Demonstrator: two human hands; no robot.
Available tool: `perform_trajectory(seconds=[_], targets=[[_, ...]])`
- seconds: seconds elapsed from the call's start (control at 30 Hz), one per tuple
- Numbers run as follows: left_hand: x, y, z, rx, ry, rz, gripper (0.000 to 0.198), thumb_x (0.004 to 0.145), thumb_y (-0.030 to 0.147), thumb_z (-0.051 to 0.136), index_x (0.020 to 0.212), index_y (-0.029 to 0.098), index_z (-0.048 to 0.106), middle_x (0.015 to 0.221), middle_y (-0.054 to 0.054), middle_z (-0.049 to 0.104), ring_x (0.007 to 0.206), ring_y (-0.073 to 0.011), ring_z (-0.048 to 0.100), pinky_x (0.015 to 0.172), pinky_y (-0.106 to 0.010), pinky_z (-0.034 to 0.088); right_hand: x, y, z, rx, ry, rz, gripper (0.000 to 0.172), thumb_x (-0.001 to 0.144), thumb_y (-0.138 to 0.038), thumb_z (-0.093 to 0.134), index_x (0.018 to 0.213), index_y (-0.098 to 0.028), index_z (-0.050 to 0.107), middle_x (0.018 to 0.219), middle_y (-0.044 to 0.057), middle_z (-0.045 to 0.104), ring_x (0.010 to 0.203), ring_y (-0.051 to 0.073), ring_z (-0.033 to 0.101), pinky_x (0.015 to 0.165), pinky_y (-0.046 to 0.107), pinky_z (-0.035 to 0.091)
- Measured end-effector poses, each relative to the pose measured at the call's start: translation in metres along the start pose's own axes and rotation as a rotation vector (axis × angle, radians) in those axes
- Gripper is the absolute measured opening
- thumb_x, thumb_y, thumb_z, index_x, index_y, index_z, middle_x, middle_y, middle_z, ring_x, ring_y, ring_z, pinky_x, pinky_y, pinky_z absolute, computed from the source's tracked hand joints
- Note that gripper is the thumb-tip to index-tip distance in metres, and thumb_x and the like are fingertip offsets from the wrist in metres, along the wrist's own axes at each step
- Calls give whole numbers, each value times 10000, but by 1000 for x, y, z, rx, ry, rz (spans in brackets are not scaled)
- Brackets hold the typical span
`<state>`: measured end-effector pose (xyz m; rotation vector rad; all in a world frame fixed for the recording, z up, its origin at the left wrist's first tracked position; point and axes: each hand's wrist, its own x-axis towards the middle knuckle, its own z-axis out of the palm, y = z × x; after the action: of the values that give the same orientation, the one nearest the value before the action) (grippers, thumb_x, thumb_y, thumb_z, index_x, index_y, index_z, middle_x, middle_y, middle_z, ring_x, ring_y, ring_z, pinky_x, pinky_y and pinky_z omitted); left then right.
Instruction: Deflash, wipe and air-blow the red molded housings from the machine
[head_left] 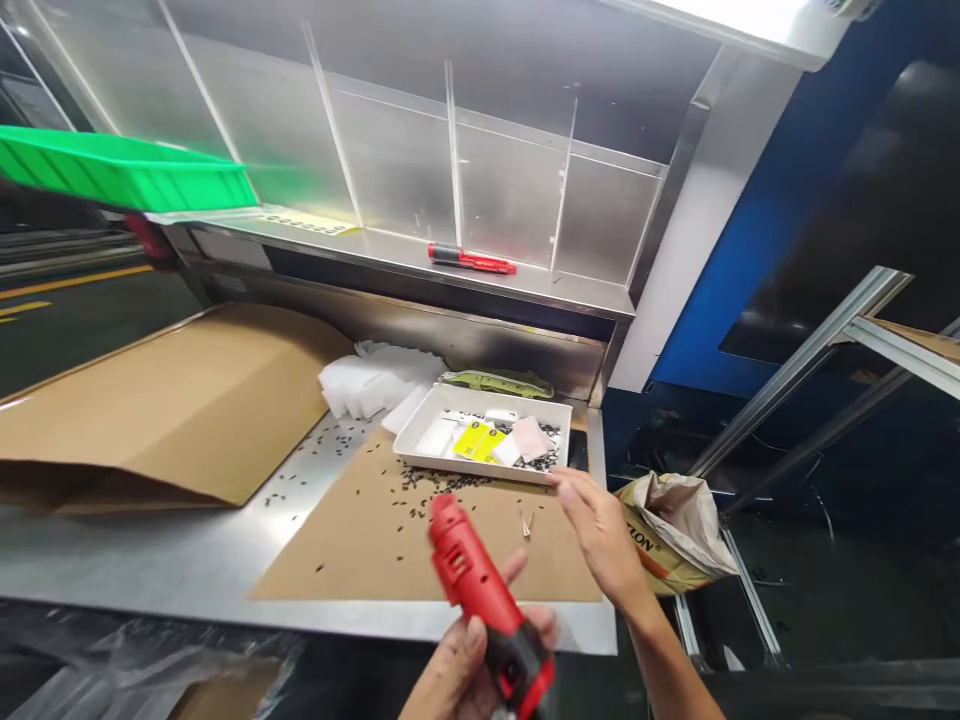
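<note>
My left hand (480,660) is wrapped around a red and black power tool body (480,585), which is tilted with its red end away from me. Its edges are slightly blurred. To the right, my right hand (596,530) has its fingers stretched out beside the near right corner of a white tray (480,465); I cannot tell whether they touch it. Small black parts, yellow labels (478,441) and a pale pink piece (531,438) lie in the tray. Metal tweezers (526,526) rest on the cardboard sheet (360,545), among scattered black parts (431,480).
A large cardboard box (187,400) occupies the left side of the metal table, beside white foam sheets (382,380). On the raised shelf lie a red and black tool (472,260) and a green bin (127,170). An open paper sack (675,530) stands right of the table.
</note>
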<state>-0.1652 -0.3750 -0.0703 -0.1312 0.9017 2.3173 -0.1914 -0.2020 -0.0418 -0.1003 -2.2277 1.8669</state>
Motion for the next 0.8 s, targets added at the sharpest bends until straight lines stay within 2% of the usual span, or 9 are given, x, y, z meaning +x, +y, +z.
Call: perform_trajectory(seconds=[0.03,0.1,0.2,0.3,0.37,0.5,0.6,0.67,0.8], targets=[[7,9,-11,-24,85,60,520,648,540,820,1108,319,721,922,-61,779,895,-231,719,794,-286,563,-4,4,10,-25,69,10,493,905,-621,489,1024,-219,747,1331,113,596,1297,287,478,1148,466,266],[20,27,-33,-34,199,171,494,629,504,847,1076,338,717,1054,-32,770,1005,-219,701,861,-255,548,-14,12,35,-60,101,61,400,879,-575,559,923,-236,766,1406,108,539,1360,318,414,1161,508,230],[34,51,-58,-3,268,257,456,637,500,845,1033,322,706,1171,-17,731,1084,-255,671,864,-264,557,-23,21,84,-15,92,151,247,799,-483,688,834,-249,761,1428,97,528,1417,353,331,1175,572,139],[40,69,-72,-5,315,261,447,612,507,859,986,314,706,1123,-11,740,1128,-280,649,950,-314,542,-18,24,127,70,174,172,182,768,-419,721,790,-239,738,1404,100,551,1423,340,329,1180,565,124],[44,76,-79,-1,321,229,451,600,506,867,974,309,710,1055,-14,754,1152,-287,634,1004,-345,519,-9,26,146,104,194,169,167,766,-397,720,797,-234,739,1388,103,560,1413,324,352,1179,536,164],[55,84,-91,39,282,145,517,576,517,877,1010,286,719,1044,-40,756,1166,-320,621,1026,-407,504,8,32,161,178,199,201,239,776,-422,710,862,-207,769,1368,131,565,1342,331,446,1150,505,261],[65,87,-100,52,272,151,498,618,511,856,1044,295,716,1070,-28,750,1166,-286,623,1029,-356,495,17,36,166,220,185,217,303,782,-452,706,915,-191,781,1363,149,567,1333,330,453,1138,484,294],[72,88,-106,59,259,145,490,593,500,873,1010,285,730,1053,-33,754,1134,-281,642,1001,-332,513,23,38,171,243,197,212,331,777,-465,707,944,-191,785,1350,151,579,1338,322,448,1133,464,305],[83,95,-113,73,248,159,467,572,518,877,961,301,737,1015,-24,761,1080,-280,670,968,-337,537,35,38,178,269,223,190,347,761,-493,720,927,-197,794,1326,146,596,1326,317,461,1113,436,342]])
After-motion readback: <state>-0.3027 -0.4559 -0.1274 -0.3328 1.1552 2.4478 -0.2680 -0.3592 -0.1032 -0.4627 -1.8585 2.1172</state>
